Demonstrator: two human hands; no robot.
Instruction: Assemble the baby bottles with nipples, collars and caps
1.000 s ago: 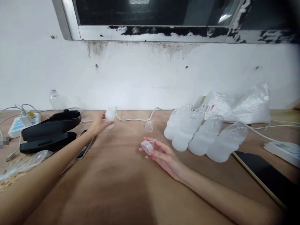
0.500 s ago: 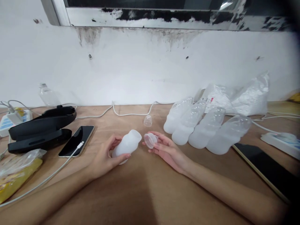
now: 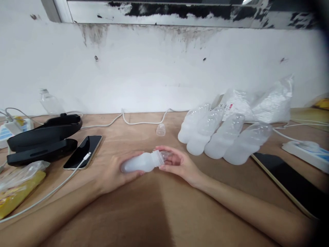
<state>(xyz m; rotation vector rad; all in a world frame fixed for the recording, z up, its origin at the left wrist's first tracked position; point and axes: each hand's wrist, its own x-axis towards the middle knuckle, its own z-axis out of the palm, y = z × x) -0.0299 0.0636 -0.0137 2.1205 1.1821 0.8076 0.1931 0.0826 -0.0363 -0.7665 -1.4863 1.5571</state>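
Note:
In my left hand [image 3: 119, 173] lies a milky white baby bottle [image 3: 141, 162], tilted almost flat with its neck toward the right. My right hand [image 3: 181, 164] grips a clear nipple with its screw collar [image 3: 159, 157], and the collar sits over the bottle's neck. How far it is screwed on I cannot tell. Beyond my hands a small clear dome cap [image 3: 160, 130] stands on the table. To the right, several similar baby bottles [image 3: 214, 147] with clear domed tops lean in a row.
A phone [image 3: 83, 152] with a white cable and a black case [image 3: 46, 135] lie at left, near a yellow packet [image 3: 23, 188]. White plastic bags [image 3: 269, 103] rest against the wall. At right are a dark tablet-like slab [image 3: 285, 181] and a power strip [image 3: 308, 152].
The nipple and collar have come together with the bottle's neck, where before they were apart. My left hand has tipped the bottle flatter. The view has shifted slightly.

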